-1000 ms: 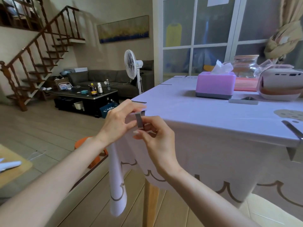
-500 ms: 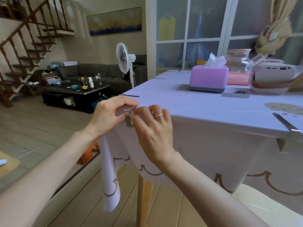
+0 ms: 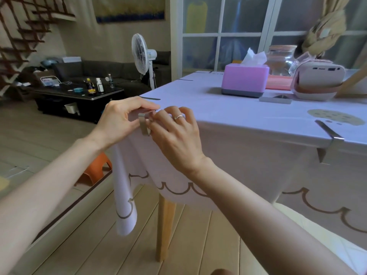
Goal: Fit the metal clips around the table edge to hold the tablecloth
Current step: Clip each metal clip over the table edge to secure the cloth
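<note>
We see both hands meeting at the near left corner of the table, where a bent grey metal clip (image 3: 143,125) sits over the edge of the pale lilac tablecloth with brown scalloped trim (image 3: 248,124). The clip's upper arm lies flat on the tabletop and its front face hangs down over the cloth's fold.

The left hand (image 3: 121,121) comes in from the left, its fingers curled over the clip's upper arm and its thumb against the clip's left side, so it grasps the clip. The right hand (image 3: 176,139), wearing a thin ring, comes in from the right. Its curled fingertips rest at the clip's top and its thumb presses the front face, so it too holds the clip. The clip lies between the two hands, touching both.

A second grey metal clip (image 3: 330,138) is fitted over the near edge, well apart to the right. A third flat metal clip (image 3: 275,100) lies loose on the cloth just beside a purple tissue box (image 3: 245,80). Below the corner stands a light wooden table leg (image 3: 164,225).
</note>
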`<action>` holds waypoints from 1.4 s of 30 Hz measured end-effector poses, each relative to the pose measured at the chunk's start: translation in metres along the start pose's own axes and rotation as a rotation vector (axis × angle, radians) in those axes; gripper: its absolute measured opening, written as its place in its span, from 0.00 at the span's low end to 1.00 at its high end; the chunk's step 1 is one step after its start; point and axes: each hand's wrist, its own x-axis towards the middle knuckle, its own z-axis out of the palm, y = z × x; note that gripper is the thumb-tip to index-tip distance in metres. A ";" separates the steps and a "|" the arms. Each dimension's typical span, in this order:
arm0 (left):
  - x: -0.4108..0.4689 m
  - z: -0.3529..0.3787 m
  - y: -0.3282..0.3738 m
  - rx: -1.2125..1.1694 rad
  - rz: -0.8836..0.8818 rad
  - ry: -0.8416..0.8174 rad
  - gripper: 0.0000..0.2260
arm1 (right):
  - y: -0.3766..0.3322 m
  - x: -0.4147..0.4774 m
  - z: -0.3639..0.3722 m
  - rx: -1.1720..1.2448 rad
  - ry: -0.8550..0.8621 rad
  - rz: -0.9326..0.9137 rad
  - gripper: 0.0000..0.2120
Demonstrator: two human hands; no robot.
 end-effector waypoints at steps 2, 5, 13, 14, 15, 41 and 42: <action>0.000 -0.003 -0.001 -0.020 -0.022 -0.028 0.13 | 0.001 0.001 0.000 0.009 0.012 -0.015 0.08; 0.000 -0.005 0.000 -0.032 -0.031 -0.041 0.15 | 0.001 0.002 -0.001 0.032 0.036 -0.021 0.07; 0.001 -0.006 0.002 -0.067 -0.051 -0.032 0.12 | 0.000 0.007 -0.005 0.027 0.098 -0.014 0.07; 0.001 -0.006 0.003 -0.072 -0.056 -0.032 0.11 | -0.002 0.009 -0.006 0.025 0.102 -0.008 0.06; 0.001 -0.007 0.004 -0.080 -0.061 -0.032 0.11 | -0.003 0.011 -0.007 0.022 0.104 0.001 0.06; 0.001 -0.015 -0.003 -0.016 -0.078 -0.210 0.18 | -0.013 -0.022 0.007 0.133 -0.024 0.209 0.10; 0.002 -0.018 -0.002 -0.065 -0.103 -0.257 0.18 | -0.014 -0.021 0.006 0.114 -0.024 0.215 0.12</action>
